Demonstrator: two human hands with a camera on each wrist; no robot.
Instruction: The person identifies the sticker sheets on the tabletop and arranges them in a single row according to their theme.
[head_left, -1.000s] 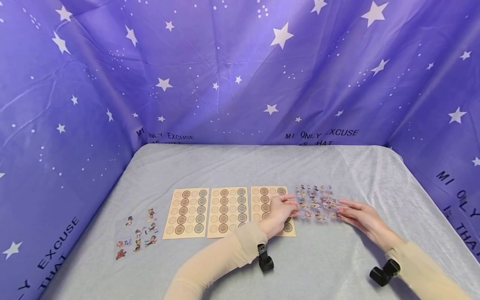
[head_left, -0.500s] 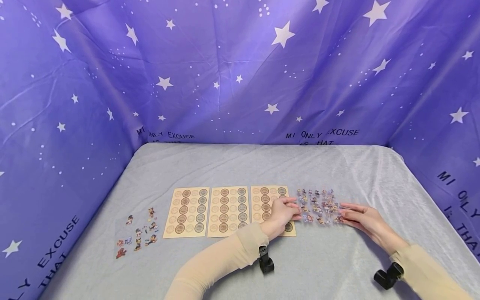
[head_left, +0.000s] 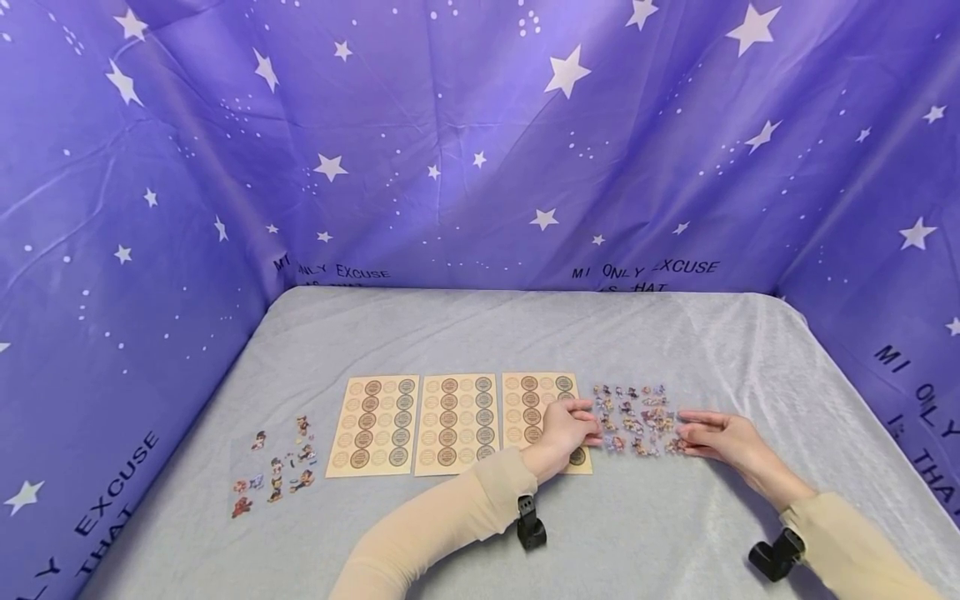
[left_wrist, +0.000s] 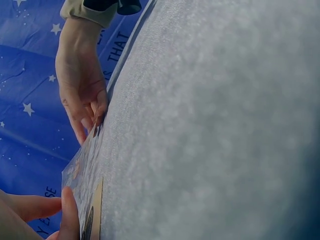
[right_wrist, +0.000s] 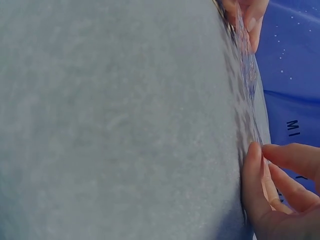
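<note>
A transparent sticker sheet [head_left: 636, 421] printed with small colourful cartoon figures is stretched between both hands at the right of the row. My left hand [head_left: 564, 433] pinches its left edge between thumb and fingers, over part of the rightmost tan sticker sheet [head_left: 536, 385]. The opposite edge is pinched by my right hand [head_left: 723, 440]. Seen from the left wrist, the clear sheet [left_wrist: 80, 165] stands slightly off the cloth on one side. In the right wrist view my right thumb and index finger [right_wrist: 254, 172] meet at the sheet's edge, close to the cloth.
Two more tan sheets of round labels, a middle one [head_left: 457, 425] and a left one [head_left: 372, 425], lie in line. Another clear cartoon sticker sheet [head_left: 273, 467] lies farther left. Grey cloth [head_left: 480, 333] covers the table, and purple star-printed curtains [head_left: 450, 208] enclose it.
Both hands and the clear sticker sheet have shifted slightly toward the person and a little to the right. Its figures looked blurred earlier and are sharper now. The other sheets stayed put.
</note>
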